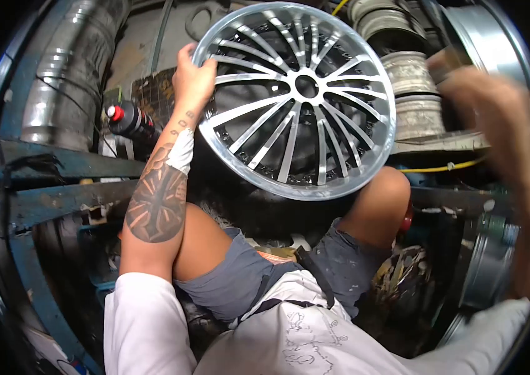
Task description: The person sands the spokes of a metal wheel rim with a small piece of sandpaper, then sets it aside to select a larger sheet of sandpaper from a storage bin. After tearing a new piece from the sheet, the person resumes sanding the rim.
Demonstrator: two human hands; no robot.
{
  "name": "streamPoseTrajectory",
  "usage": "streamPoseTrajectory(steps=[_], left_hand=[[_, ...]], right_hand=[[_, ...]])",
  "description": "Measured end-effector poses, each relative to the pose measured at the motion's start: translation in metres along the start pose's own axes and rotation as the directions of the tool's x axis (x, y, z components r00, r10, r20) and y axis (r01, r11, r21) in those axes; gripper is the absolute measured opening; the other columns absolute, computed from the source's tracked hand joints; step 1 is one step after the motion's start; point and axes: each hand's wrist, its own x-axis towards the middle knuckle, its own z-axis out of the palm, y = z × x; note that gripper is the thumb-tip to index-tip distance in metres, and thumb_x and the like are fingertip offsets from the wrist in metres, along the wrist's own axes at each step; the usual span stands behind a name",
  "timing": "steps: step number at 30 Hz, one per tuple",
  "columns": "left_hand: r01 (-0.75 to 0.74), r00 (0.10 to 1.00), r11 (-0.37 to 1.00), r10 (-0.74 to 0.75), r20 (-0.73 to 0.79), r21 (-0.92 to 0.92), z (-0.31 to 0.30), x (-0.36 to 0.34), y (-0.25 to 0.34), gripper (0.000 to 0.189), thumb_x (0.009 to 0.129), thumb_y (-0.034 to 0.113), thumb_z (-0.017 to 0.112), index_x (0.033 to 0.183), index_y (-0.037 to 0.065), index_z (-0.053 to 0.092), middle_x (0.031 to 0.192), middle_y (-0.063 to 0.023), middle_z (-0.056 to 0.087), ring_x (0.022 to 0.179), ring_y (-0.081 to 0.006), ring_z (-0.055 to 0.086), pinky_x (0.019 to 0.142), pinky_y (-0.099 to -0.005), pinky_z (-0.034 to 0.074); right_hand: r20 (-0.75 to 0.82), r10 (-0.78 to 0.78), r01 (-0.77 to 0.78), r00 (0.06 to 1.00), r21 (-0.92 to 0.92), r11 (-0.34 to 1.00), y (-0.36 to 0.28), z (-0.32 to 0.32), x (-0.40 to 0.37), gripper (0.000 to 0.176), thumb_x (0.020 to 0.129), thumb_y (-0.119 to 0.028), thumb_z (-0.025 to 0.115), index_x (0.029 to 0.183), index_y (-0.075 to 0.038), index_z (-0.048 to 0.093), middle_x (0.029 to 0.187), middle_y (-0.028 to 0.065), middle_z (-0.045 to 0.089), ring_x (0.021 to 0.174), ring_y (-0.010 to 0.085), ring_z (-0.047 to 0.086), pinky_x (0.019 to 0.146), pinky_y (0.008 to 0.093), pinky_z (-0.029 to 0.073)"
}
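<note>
A multi-spoke alloy wheel (305,87), with bright spokes and dark gaps, is tilted in front of me above my knees. My left hand (193,80) grips its outer lip at the upper left, thumb and fingers around the edge. My right hand (486,94) is raised at the right, apart from the wheel, near a stack of rims. Motion smears its fingers, so whether they hold anything cannot be made out. White material (182,152) is wrapped around my left wrist area.
Stacked dull rims (410,90) stand behind at the right, beside a large silver rim (486,40). A dark bottle with a red cap (132,122) stands at left, near a tall metal cylinder (68,75). Blue metal bars (59,209) flank me; a yellow hose (443,168) runs at right.
</note>
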Motion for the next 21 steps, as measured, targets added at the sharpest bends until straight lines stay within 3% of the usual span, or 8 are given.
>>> streamPoseTrajectory(steps=[5,10,13,15,17,19,20,21], left_hand=[[0.260,0.955,0.894,-0.182,0.232,-0.366,-0.026,0.015,-0.005,0.068,0.090,0.018,0.069,0.150,-0.001,0.044,0.115,-0.0172,0.071,0.099,-0.0222,0.067,0.089,-0.0342,0.054],[0.392,0.876,0.857,-0.236,0.421,-0.335,-0.045,-0.010,0.011,0.073,0.092,0.020,0.070,0.154,-0.003,0.040,0.138,-0.0222,0.060,0.120,-0.0269,0.061,0.104,-0.0366,0.048],[0.426,0.834,0.845,-0.228,0.503,-0.323,-0.058,-0.011,-0.009,0.073,0.095,0.027,0.068,0.158,0.006,0.037,0.122,-0.0064,0.068,0.098,-0.0133,0.066,0.080,-0.0291,0.050],[0.483,0.817,0.794,-0.257,0.517,-0.369,-0.070,-0.019,0.004,0.072,0.095,0.031,0.068,0.157,0.007,0.041,0.126,-0.0074,0.067,0.098,-0.0149,0.065,0.085,-0.0316,0.050],[0.474,0.832,0.783,-0.248,0.496,-0.403,-0.070,-0.020,0.007,0.070,0.094,0.033,0.069,0.155,0.010,0.044,0.131,-0.0089,0.066,0.098,-0.0149,0.065,0.082,-0.0306,0.049],[0.474,0.831,0.779,-0.243,0.500,-0.410,-0.073,-0.022,0.020,0.070,0.092,0.034,0.070,0.154,0.011,0.045,0.118,-0.0044,0.067,0.090,-0.0116,0.063,0.073,-0.0277,0.045],[0.466,0.840,0.780,-0.242,0.486,-0.417,-0.070,-0.026,0.025,0.070,0.092,0.034,0.070,0.154,0.011,0.045,0.112,-0.0026,0.067,0.086,-0.0101,0.062,0.070,-0.0274,0.044],[0.439,0.863,0.790,-0.238,0.444,-0.428,-0.065,-0.027,0.027,0.068,0.091,0.034,0.071,0.151,0.011,0.047,0.101,0.0015,0.066,0.075,-0.0066,0.059,0.061,-0.0254,0.041]], right_hand=[[-0.122,0.612,-0.593,0.781,-0.452,0.667,0.089,-0.161,-0.279,0.033,0.087,0.004,0.065,0.118,-0.003,0.074,0.104,0.0143,0.075,0.087,0.0256,0.072,0.075,0.0369,0.060],[-0.184,0.982,-0.934,0.028,-0.355,-0.040,-0.063,-0.200,-0.605,0.036,0.084,0.005,0.066,0.120,-0.001,0.071,0.108,0.0150,0.073,0.093,0.0258,0.071,0.078,0.0375,0.061],[-0.098,0.951,-0.946,-0.292,-0.120,-0.302,-0.190,-0.160,-0.682,0.039,0.083,0.005,0.067,0.121,0.000,0.070,0.110,0.0154,0.072,0.097,0.0260,0.070,0.080,0.0380,0.061],[0.022,0.972,-0.950,-0.236,0.206,-0.235,-0.239,-0.082,-0.662,0.040,0.082,0.005,0.068,0.122,0.001,0.069,0.111,0.0156,0.071,0.100,0.0260,0.069,0.082,0.0382,0.061],[0.130,0.988,-0.732,0.077,0.681,-0.032,-0.242,0.032,-0.577,0.042,0.081,0.005,0.069,0.123,0.002,0.068,0.112,0.0159,0.070,0.102,0.0261,0.069,0.083,0.0385,0.061],[0.255,0.966,-0.469,-0.044,0.848,-0.246,-0.214,0.145,-0.377,0.037,0.087,-0.007,0.070,0.120,0.010,0.071,0.106,0.0141,0.076,0.097,0.0224,0.072,0.080,0.0295,0.058],[0.469,0.872,-0.373,0.141,0.841,-0.392,-0.205,0.129,-0.252,0.034,0.090,-0.007,0.072,0.119,0.009,0.073,0.112,0.0159,0.076,0.101,0.0224,0.072,0.090,0.0327,0.058],[0.369,0.822,-0.432,0.432,0.885,-0.170,-0.198,0.162,-0.198,0.028,0.093,-0.004,0.071,0.118,0.008,0.074,0.115,0.0161,0.076,0.103,0.0215,0.072,0.094,0.0341,0.057]])
